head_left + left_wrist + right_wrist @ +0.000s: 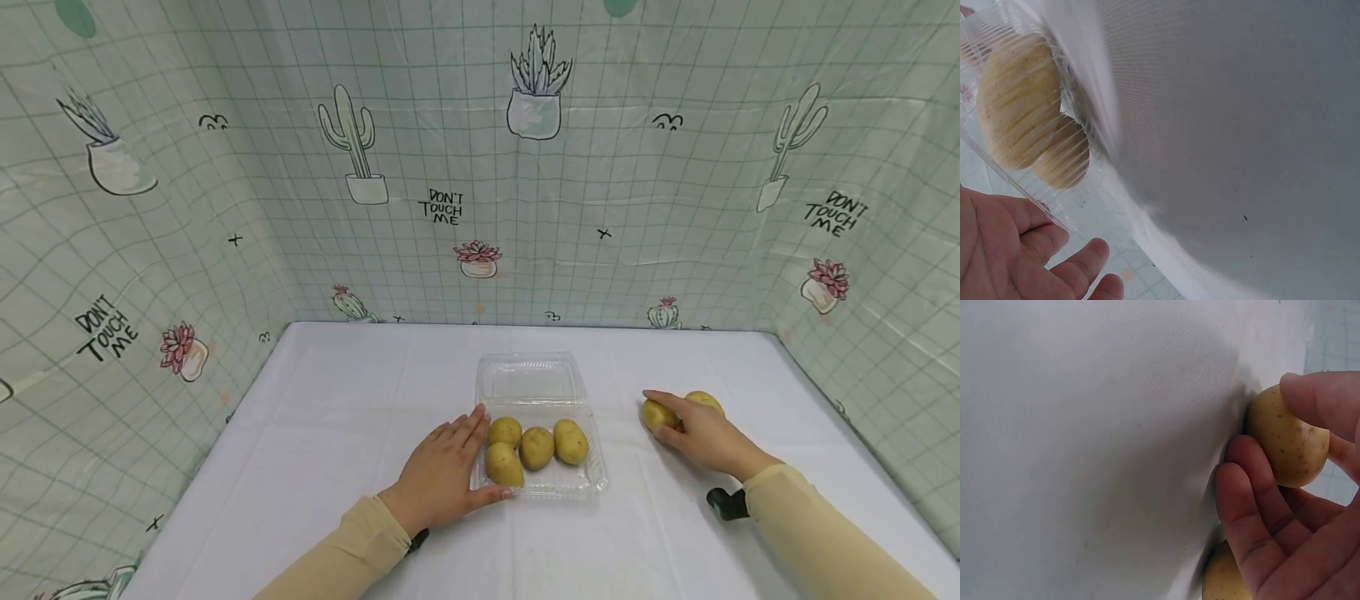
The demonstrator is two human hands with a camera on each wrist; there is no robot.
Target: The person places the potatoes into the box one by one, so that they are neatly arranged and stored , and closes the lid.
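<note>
Grid-printed cloth (637, 192) backs a white-covered table (360, 379); a clear container (553, 483) sits near the middle, its lid (528, 381) open at the far side and four potatoes (537, 448) within. To the right of the container, well apart from it, the right hand (705, 433) grips a single potato (657, 415), thumb on one side and curled fingers on the other. This held potato lies at the hand's left, on the side facing the container; its long axis cannot be told, since the fingers cover part of it. Just beyond the knuckles rests a loose potato (707, 401), partly hidden; the right hand is the nearer to it. The left hand (441, 473) lies against the container's left side, fingers extended, thumb spread wide toward the front edge, holding no potato.
</note>
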